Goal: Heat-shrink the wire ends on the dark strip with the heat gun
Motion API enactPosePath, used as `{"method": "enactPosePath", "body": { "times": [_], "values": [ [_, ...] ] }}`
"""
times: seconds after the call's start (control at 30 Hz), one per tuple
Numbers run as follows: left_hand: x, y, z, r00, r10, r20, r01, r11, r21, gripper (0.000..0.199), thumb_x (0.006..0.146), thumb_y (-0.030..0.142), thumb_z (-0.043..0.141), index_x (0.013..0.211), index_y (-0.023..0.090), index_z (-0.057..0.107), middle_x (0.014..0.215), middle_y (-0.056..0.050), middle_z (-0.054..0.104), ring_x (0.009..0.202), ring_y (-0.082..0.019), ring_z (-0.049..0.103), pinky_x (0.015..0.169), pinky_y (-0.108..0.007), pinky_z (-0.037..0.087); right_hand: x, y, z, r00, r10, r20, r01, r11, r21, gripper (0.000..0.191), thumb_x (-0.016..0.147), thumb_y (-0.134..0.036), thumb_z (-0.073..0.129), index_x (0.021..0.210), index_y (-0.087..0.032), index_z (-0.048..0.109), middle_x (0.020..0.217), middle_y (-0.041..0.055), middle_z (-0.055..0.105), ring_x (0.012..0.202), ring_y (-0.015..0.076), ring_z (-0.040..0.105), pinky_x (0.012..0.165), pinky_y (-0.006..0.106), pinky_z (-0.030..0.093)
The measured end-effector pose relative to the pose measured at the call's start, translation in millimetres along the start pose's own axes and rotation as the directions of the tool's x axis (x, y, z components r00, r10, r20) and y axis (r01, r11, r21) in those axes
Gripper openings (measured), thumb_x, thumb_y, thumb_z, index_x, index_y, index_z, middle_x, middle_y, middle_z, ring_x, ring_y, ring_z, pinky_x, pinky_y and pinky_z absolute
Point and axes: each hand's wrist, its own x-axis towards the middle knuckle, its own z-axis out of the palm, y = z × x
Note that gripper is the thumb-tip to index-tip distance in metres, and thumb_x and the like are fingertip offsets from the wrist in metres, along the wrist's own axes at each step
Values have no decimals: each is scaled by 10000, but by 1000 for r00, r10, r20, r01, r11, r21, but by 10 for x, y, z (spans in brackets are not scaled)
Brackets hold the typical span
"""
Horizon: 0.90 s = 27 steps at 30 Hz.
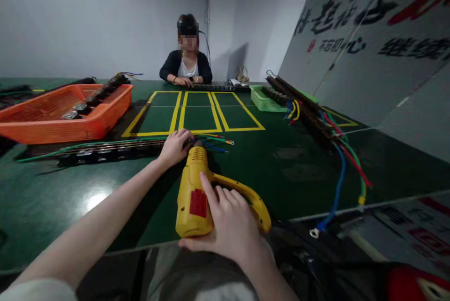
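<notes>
My right hand is wrapped around a yellow heat gun with a red label, its index finger stretched along the body. The nozzle points away from me, at the right end of a long black strip assembly lying on the table. My left hand is closed on the wires at that end, just left of the nozzle; its fingertips are partly hidden. Green, red and blue wires with ring terminals stick out to the right of the fingers. A green wire runs along the strip to the left.
An orange basket with black strips stands at the left. At the right is a green basket with more strips; blue, red and green cables hang over the table edge. Yellow tape rectangles mark the green table. Another person sits opposite.
</notes>
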Motion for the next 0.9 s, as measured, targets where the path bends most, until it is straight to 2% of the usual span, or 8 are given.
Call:
{"method": "enactPosePath", "body": {
  "times": [0.4, 0.67, 0.9],
  "values": [
    [-25, 9, -53, 999, 41, 18, -40, 999, -21, 170, 906, 307, 411, 978, 212, 532, 1032, -60, 588, 986, -228, 532, 865, -369, 417, -38, 99, 25, 996, -14, -85, 20, 997, 69, 1244, 529, -888, 490, 1480, -160, 157, 1020, 117, 633, 894, 283, 598, 814, 438, 453],
    [-22, 79, -57, 999, 29, -16, -27, 992, 124, 181, 908, 372, 440, 903, 203, 503, 963, -57, 579, 943, -230, 546, 801, -352, 404, -151, 224, 0, 992, -22, -121, 27, 999, 38, 1230, 559, -886, 463, 1482, -142, 135, 1034, 131, 628, 921, 295, 593, 843, 450, 437],
    [-25, 81, -34, 999, 19, -27, -15, 992, 129, 205, 914, 391, 426, 884, 198, 489, 915, -64, 547, 910, -231, 539, 758, -341, 411, -255, 351, -52, 992, 49, -119, -46, 999, 30, 1208, 556, -849, 531, 1478, -175, 137, 1021, 108, 636, 902, 287, 603, 803, 445, 453]
  ]
}}
